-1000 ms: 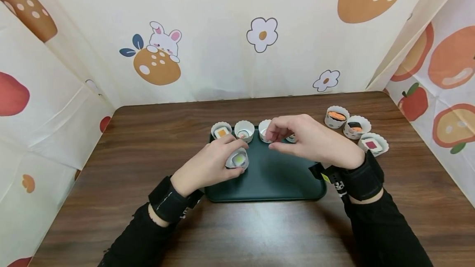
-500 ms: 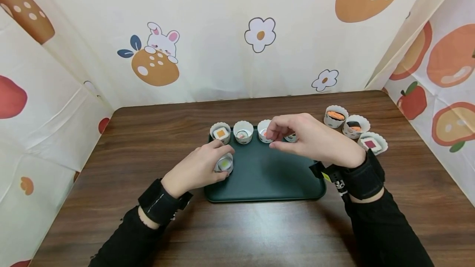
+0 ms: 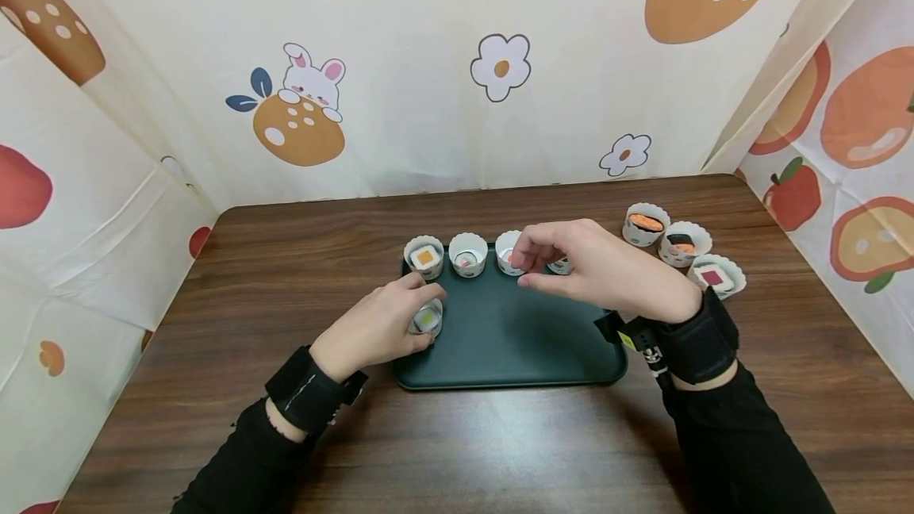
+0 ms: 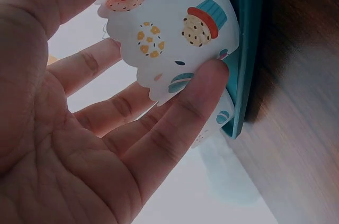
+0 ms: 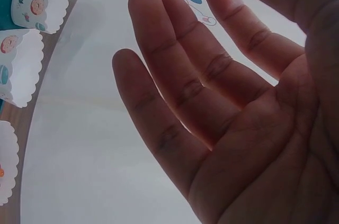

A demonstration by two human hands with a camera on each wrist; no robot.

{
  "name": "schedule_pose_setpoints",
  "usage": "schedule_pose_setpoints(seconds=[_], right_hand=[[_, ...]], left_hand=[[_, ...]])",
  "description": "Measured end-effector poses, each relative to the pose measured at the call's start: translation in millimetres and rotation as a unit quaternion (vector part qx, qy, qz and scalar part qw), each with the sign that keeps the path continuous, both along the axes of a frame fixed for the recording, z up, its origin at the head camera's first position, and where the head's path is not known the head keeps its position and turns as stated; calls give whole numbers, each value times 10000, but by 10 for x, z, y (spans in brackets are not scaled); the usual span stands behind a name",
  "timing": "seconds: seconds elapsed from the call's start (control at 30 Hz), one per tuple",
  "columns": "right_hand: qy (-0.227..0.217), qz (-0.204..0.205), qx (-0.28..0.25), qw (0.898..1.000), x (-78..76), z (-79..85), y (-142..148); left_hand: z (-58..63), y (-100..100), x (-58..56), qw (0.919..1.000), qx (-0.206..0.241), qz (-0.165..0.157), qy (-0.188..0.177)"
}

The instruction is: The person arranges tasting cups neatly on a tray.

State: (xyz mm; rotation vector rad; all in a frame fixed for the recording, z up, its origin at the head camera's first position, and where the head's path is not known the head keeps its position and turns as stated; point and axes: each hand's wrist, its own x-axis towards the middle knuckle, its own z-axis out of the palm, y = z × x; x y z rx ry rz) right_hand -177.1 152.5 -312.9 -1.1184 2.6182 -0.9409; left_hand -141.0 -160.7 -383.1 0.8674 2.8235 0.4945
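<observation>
At the left side of the dark green tray (image 3: 528, 339), my left hand (image 3: 374, 324) grips a white scalloped paper baking cup (image 3: 426, 320). A small piece with a yellow-green centre lies inside it. In the left wrist view the thumb and fingers are around this cup (image 4: 169, 33), printed with cupcakes and flowers, its base by the tray's rim. My right hand (image 3: 593, 268) hovers above the tray's back right with nothing in its fingers; the right wrist view shows the fingers (image 5: 164, 60) loosely bent. It partly hides two cups in the back row.
Along the tray's back edge stand more paper cups, including one with an orange-centred sushi piece (image 3: 426, 257) and another cup (image 3: 468, 255) beside it. On the brown table to the right are a cup with orange-topped sushi (image 3: 646, 224), a second cup (image 3: 685, 244) and a third cup (image 3: 717, 276).
My left hand has carried the paper cup leftward to the tray's left side, behind it the orange-centred piece's cup now shows fully. The right hand has stayed in place.
</observation>
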Motion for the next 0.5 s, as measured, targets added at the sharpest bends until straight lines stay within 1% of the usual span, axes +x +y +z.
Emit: schedule_pose_setpoints(seconds=[0.27,0.4,0.5], right_hand=[[-68,-40,76,9999,-8,-12,-3],[-95,-40,70,9999,-8,-18,5],[-95,-51,71,9999,-10,-18,11]], left_hand=[[-25,-4,-3,9999,85,-107,64],[-33,7,-2,9999,85,-84,70],[-19,16,2,9999,87,-52,2]])
